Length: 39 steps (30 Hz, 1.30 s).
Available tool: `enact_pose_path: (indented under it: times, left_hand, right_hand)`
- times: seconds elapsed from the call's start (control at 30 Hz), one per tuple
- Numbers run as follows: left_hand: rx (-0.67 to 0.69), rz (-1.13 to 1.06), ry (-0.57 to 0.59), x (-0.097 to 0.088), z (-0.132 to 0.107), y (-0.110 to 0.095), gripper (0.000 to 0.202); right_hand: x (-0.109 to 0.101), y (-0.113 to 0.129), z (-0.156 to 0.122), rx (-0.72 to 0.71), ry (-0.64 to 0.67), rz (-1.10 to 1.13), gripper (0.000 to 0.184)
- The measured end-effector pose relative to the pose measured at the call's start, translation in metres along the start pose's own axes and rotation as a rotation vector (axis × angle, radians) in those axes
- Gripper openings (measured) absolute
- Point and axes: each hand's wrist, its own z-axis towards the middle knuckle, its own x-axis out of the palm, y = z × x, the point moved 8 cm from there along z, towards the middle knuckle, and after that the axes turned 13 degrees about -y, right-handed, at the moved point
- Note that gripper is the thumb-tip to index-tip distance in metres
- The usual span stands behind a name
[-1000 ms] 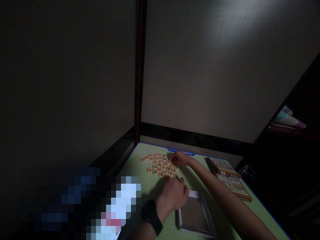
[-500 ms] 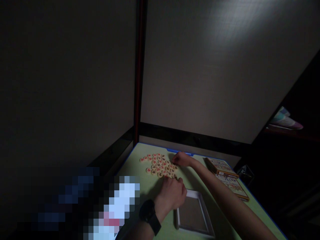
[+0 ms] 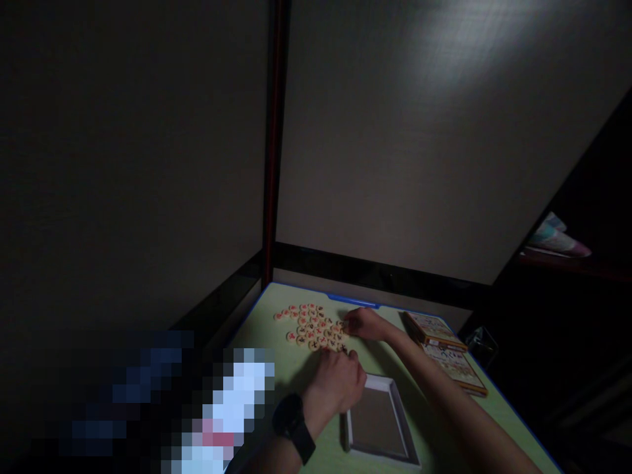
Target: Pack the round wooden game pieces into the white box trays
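Round Chinese chess pieces (image 3: 311,327), pale with red or black characters, lie flat in a loose cluster on the pale green table (image 3: 269,359). My left hand (image 3: 338,378), a dark watch on its wrist, is closed at the cluster's near edge. Its fingertips are mostly hidden behind the knuckles. At the right edge of the cluster is my right hand (image 3: 368,324), its fingers bent inward and pressed together against the outermost pieces. Whether either hand grips a piece is hidden. An open shallow box (image 3: 412,434) with white walls lies beneath and right of my left wrist.
Two flat printed boxes (image 3: 434,329) overlap at the table's right side, beyond my right forearm. Walls (image 3: 395,164) rise behind and left of the table. A dark container (image 3: 481,345) stands past the right edge. A pixelated bright patch (image 3: 237,395) covers the lower left.
My right hand has shifted slightly right and nearer, along the edge of the pieces. My left hand stays nearly in place. The whole view has moved a little.
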Motion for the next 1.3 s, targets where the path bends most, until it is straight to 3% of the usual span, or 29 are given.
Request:
enact_pose_path:
  times: [0.5, 0.97, 1.3]
  left_hand:
    - [-0.054, -0.025, -0.026, 0.001, -0.001, 0.001, 0.039]
    - [-0.050, -0.032, -0.012, -0.001, -0.001, 0.000, 0.038]
    - [-0.071, -0.057, 0.007, -0.003, -0.002, 0.000, 0.038]
  right_hand:
    - [0.000, 0.019, 0.000, 0.039, -0.021, 0.049, 0.025]
    - [0.006, 0.017, 0.011, 0.029, -0.016, 0.018, 0.008]
    - [0.005, 0.012, 0.018, 0.029, 0.014, 0.011, 0.021]
